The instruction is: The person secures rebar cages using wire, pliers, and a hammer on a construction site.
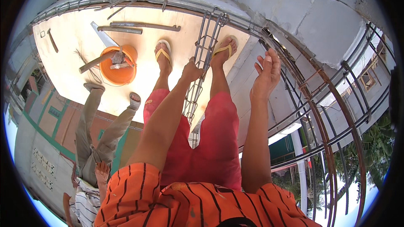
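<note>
My left hand is closed on the edge of a narrow rebar cage, made of long bars with ties across them. The cage runs between my feet and down between my legs. My right hand is raised to the right of it, fingers loosely curled and apart, with nothing visible in them. Beyond that hand, long bent reinforcing bars sweep past without being touched.
On the pale plywood board stand an orange bucket with hammers in it, a handsaw, metal bars and a hammer. Another person's legs are at left. A grey block wall rises at upper right.
</note>
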### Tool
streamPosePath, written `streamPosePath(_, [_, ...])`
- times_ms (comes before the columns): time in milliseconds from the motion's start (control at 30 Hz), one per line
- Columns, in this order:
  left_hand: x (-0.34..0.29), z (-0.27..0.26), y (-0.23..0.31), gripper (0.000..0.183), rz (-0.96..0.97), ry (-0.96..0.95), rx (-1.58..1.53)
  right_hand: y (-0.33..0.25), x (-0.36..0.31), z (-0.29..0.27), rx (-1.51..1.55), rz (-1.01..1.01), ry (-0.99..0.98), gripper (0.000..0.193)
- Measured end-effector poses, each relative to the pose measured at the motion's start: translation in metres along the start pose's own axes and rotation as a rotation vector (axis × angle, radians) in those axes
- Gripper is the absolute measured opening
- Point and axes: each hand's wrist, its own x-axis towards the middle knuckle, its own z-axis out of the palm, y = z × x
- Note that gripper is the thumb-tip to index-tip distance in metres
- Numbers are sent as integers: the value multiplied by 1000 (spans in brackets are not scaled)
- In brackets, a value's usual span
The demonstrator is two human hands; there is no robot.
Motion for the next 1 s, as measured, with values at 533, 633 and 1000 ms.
streamPosePath(533, [51,-28,-26,65,340,-33,385,-1,-232,-191,-875,-92,549,76])
streamPosePath(633, [53,-33,-25,60,440,108,451,21,-220,-177,-896,-144,669,76])
streamPosePath(1000, [22,-54,60,60,964,503,764,41,-207,-182,-836,-389,868,59])
